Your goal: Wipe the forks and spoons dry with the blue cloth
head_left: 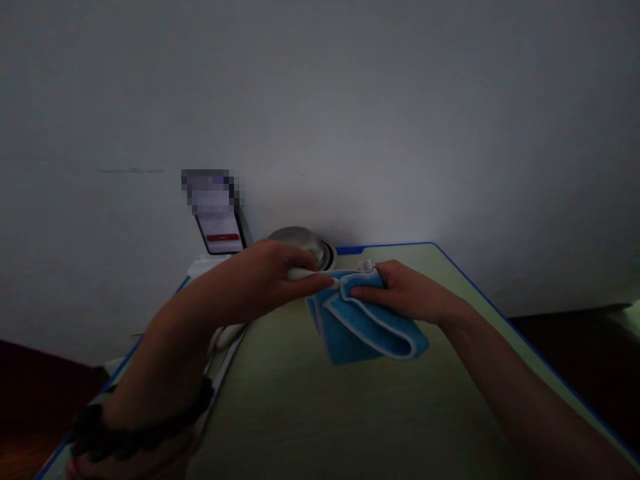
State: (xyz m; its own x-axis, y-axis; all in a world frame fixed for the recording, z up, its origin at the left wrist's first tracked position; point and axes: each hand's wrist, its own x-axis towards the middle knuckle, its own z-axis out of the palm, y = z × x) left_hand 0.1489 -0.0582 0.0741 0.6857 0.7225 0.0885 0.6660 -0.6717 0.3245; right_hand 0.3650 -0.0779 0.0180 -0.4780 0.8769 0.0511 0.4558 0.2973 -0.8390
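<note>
Above the table, my right hand (400, 287) is closed on a folded blue cloth (355, 333) with pale edging and a small white tag. My left hand (280, 270) pinches a slim white handle-like piece (300, 273), its thumb lying along the front. The right end of that piece runs into or behind the cloth near the left thumb tip, so its full shape is hidden. Both hands are close together, and the cloth hangs below them, apart from the tabletop.
A pale green table (300, 413) with a blue edge meets the wall. Round metal dishes (297, 235) stand at the back, partly behind my left hand. A phone (223, 233) leans upright at the back left. Pale items (230, 335) lie under my left forearm.
</note>
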